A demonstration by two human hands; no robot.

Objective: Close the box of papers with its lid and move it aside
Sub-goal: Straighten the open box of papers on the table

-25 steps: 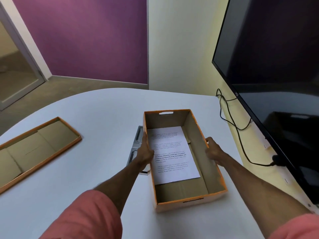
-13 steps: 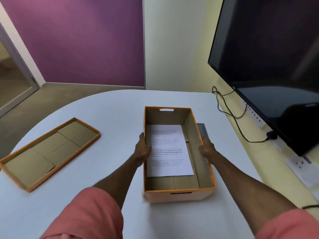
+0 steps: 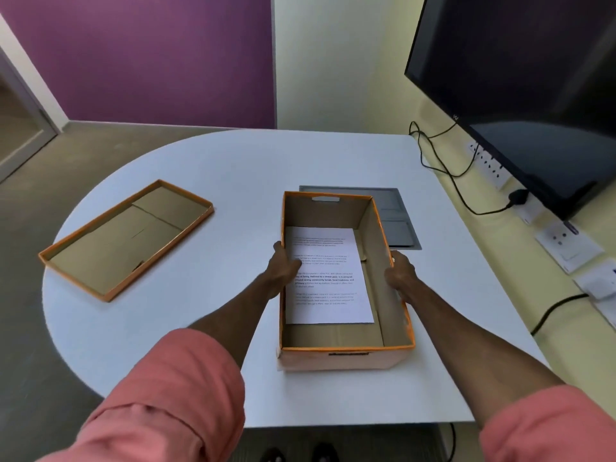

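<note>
- Head view: my left hand [image 3: 283, 273] and right hand [image 3: 400, 273] clasp the open box [image 3: 343, 358] by its long walls, mid-table [image 3: 233, 168].
- Printed paper [image 3: 328, 278] lies inside.
- Lid [image 3: 126, 238] rests upturned, well left.
- Purple wall [image 3: 150, 55] behind; dark screen [image 3: 533, 78] at right.

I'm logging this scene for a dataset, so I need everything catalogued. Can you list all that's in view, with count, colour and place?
box: 1, orange outside and brown inside, open, table centre
sheet of paper: at least 1, white and printed, flat in the box
lid: 1, orange rim, inside up, table left, apart from the box
table: 1, white, rounded on the left
floor panel: 1, grey, set in the table behind the box
screen: 1, black, right wall
cables: several, black, below the screen
sockets: several, white, right wall
left hand: on the box's left wall
right hand: on the box's right wall
sleeves: 2, pink, rolled up
</note>
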